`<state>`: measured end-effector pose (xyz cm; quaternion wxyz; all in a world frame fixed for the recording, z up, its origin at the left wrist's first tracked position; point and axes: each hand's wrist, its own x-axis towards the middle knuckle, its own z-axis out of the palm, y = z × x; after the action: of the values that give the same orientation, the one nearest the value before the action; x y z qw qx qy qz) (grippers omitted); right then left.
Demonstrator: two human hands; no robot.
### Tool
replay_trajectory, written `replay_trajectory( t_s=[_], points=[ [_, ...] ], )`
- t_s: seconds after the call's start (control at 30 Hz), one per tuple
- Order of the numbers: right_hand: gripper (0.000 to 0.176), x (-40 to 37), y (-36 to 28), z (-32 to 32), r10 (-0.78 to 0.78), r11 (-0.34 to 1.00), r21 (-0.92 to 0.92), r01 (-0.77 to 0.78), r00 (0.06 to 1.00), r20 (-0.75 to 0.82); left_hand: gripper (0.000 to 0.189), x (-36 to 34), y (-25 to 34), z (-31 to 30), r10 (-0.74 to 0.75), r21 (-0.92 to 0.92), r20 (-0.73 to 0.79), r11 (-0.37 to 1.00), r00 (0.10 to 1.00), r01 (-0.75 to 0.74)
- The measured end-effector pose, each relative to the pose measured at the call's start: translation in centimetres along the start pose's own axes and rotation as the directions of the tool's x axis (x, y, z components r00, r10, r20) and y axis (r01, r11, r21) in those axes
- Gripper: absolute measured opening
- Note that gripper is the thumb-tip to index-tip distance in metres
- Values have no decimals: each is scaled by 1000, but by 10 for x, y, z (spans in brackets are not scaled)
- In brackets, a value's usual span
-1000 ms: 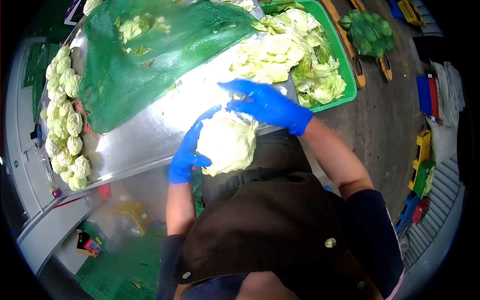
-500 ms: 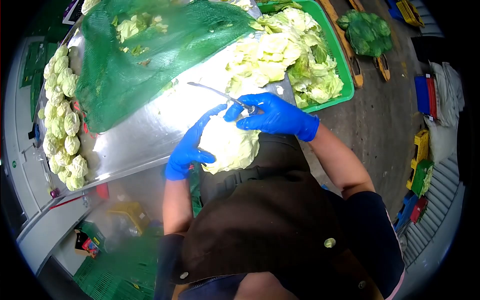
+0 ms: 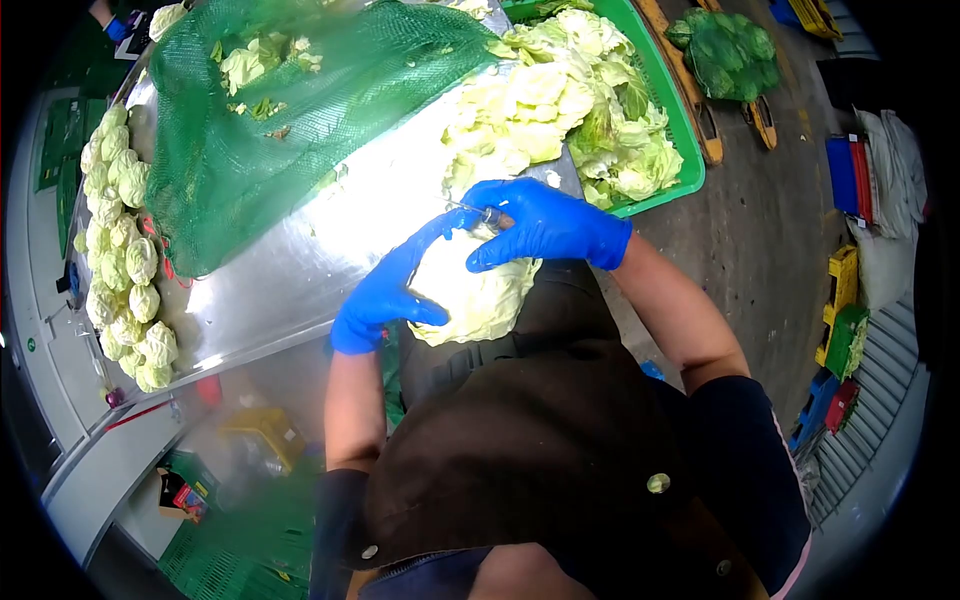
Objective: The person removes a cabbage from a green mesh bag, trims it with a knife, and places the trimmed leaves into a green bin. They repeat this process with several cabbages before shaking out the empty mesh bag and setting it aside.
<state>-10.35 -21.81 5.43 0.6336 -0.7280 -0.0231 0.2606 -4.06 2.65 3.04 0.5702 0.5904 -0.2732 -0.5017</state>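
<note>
A pale cabbage head (image 3: pixel 472 290) is held in front of my apron, just off the near edge of the metal table (image 3: pixel 270 300). My left hand (image 3: pixel 392 292), in a blue glove, grips it from the left with the thumb across its front. In my blue-gloved right hand (image 3: pixel 548 222) is a knife (image 3: pixel 490 215), its blade lying near the top of the cabbage by my left fingertips. The right thumb rests on the cabbage. Loose pale leaves (image 3: pixel 525 110) are piled on the table just beyond.
A green crate (image 3: pixel 692 172) of leaves stands at the table's far right. Green netting (image 3: pixel 290 130) covers part of the table. Cabbage heads (image 3: pixel 125 240) line the left edge. A netted bundle (image 3: pixel 725 60) lies beyond the crate. A person's gloved hand (image 3: pixel 116 28) shows at top left.
The knife blade, earlier pointing out over the table, is now close to the cabbage top and my left fingers. The cabbage has turned slightly. Another person's hand has appeared at top left.
</note>
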Motion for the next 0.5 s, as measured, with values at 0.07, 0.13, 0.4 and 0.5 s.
replay_trajectory(
  t_s=[0.07, 0.13, 0.4, 0.5],
  points=[
    [46, -4, -6, -3, 54, 997, -50, -55, 998, -11, 108, -3, 8, 2, -81, -75, -43, 994, 996, 77],
    [51, -10, -11, -8, 102, 986, -128, -104, 995, -19, 107, -4, 10, 3, -133, -178, -66, 977, 989, 120],
    [45, -11, 18, 14, -232, 964, -180, 193, 945, -229, 105, 1, -8, -1, -93, -277, -57, 958, 994, 74],
    [28, -6, 30, -13, -31, 994, 99, 48, 986, -163, 104, 6, -14, -6, -20, -235, -25, 972, 999, 13]
  ],
)
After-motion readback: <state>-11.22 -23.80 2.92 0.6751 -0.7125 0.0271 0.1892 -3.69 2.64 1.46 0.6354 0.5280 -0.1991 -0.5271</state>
